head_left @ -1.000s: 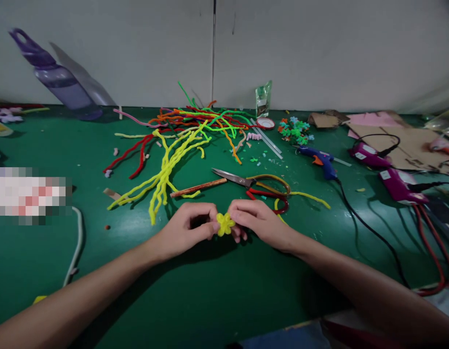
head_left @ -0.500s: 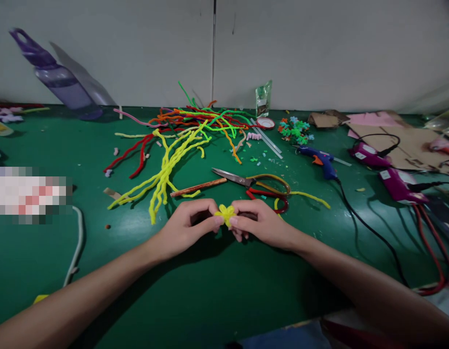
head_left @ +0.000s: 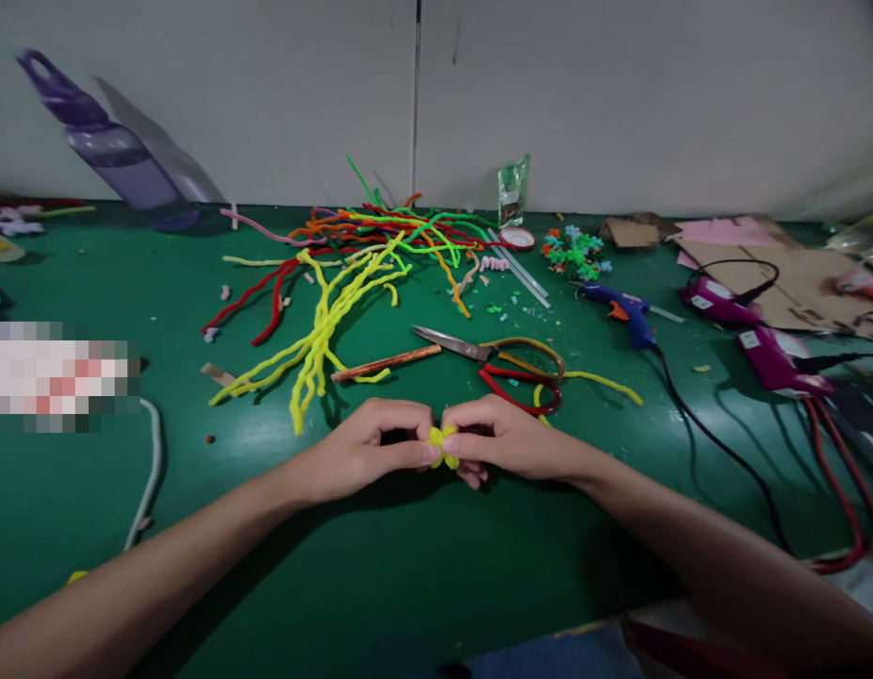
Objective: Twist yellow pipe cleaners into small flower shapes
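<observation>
Between my fingertips is a small yellow pipe-cleaner flower (head_left: 443, 447), its looped petals partly hidden by my thumbs. My left hand (head_left: 380, 441) pinches its left side and my right hand (head_left: 503, 438) pinches its right side; the two hands almost meet. Just beyond them lie scissors (head_left: 471, 350) with one red and one yellowish handle, blades apart, touching a brown stick (head_left: 387, 363). Yellow pipe cleaners (head_left: 323, 330) spread out beyond my left hand.
Red, orange and green pipe cleaners (head_left: 408, 226) pile up near the wall. A blue glue gun (head_left: 624, 309) trails a black cord on the right, beside purple devices (head_left: 780, 360). A purple bottle (head_left: 129, 170) stands back left. Cardboard (head_left: 797, 273) lies back right.
Both hands have come slightly lower and closer to me with the yellow flower. The fingers have closed in over it, so less of its petals shows.
</observation>
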{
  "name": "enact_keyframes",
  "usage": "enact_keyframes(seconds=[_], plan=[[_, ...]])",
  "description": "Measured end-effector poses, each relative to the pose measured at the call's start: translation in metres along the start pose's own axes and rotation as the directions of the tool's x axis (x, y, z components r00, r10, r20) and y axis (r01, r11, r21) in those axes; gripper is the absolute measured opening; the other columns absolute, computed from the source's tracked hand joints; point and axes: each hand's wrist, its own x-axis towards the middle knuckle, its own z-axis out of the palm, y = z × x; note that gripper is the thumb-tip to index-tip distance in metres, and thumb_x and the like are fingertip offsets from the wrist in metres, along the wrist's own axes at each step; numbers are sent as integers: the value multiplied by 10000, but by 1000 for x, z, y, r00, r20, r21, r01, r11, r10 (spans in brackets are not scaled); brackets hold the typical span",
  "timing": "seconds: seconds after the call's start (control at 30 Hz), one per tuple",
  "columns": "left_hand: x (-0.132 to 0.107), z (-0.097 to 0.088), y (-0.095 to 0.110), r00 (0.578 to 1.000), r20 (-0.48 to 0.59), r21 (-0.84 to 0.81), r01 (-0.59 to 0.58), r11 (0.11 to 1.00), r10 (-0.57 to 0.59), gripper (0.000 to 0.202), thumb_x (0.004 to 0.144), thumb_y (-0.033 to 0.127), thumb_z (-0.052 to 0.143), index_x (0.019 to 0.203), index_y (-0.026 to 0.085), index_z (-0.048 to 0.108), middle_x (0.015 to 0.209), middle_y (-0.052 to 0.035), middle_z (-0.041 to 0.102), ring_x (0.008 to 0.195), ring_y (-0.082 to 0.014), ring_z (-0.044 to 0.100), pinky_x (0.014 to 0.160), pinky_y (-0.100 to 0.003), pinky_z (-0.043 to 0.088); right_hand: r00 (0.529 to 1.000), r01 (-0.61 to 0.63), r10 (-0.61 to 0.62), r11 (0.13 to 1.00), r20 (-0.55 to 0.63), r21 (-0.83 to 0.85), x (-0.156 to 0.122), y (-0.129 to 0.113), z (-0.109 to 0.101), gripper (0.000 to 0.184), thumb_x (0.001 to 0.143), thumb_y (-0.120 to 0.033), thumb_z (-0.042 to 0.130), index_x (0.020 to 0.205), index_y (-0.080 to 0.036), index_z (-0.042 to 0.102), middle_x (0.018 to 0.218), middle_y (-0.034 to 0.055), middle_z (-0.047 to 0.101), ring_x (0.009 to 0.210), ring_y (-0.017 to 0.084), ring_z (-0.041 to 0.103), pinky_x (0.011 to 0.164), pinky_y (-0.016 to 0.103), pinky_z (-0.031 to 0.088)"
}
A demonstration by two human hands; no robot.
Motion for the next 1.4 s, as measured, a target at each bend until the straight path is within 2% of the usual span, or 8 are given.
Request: enact_keyframes(seconds=[0.1,0.43,0.53,0.73,0.9,1.2,1.3,1.4], plan=[[0,0,-1,1000,5,-5,-13,1000,13,255,850,310,575,655,146,557,670,10,562,669,-111,513,641,-209,399,1000,7,-7,1000,16,-3,1,0,0,279,895,-396,551,768,-148,530,594,-36,543,513,64,518,493,180,410],[-2,3,-2,986,-161,-23,-46,999,42,272,884,317,535,682,142,585,684,-6,603,663,-111,538,644,-218,400,996,48,-47,999,-79,0,1,-4,2,295,971,-347,384,806,-151,531,608,-24,531,534,77,519,490,186,400],[-3,3,-3,980,-194,-38,-42,998,34,280,886,317,532,668,144,564,670,-4,602,656,-112,539,644,-218,407,994,55,-56,998,-95,-8,1,-4,3,271,964,-339,406,794,-157,515,617,-31,517,533,75,521,489,186,404],[-4,2,-6,980,-181,-51,-92,994,81,359,937,333,412,703,130,593,710,-27,598,695,-127,543,684,-236,422,987,83,-96,992,-127,-99,1,-2,3,248,936,-328,482,753,-163,510,599,-40,512,514,68,505,492,183,399],[-1,4,-6,985,-168,-1,-34,999,33,299,885,342,534,690,126,602,683,-16,593,656,-119,539,633,-229,409,985,80,-103,983,-136,-163,2,-3,2,269,923,-345,505,726,-163,525,571,-38,527,497,72,486,492,191,382],[1,6,-5,979,-201,174,-1,985,36,310,880,356,540,666,135,586,634,7,552,617,-107,505,587,-222,376,971,83,-153,937,-185,-340,2,-2,4,319,919,-300,523,636,-154,513,566,-27,539,553,75,491,566,201,368],[1,6,-6,977,-209,166,-5,986,40,317,883,358,531,664,135,586,641,5,557,619,-107,507,593,-224,382,967,95,-165,941,-194,-325,3,-2,4,314,919,-300,524,641,-154,509,580,-25,547,565,74,500,580,199,382],[1,6,-6,972,-233,123,2,992,27,315,886,354,522,666,137,582,646,5,561,617,-106,511,593,-223,389,977,79,-118,974,-176,-213,4,-3,2,285,927,-330,502,697,-163,502,588,-30,542,540,77,507,547,198,397]])
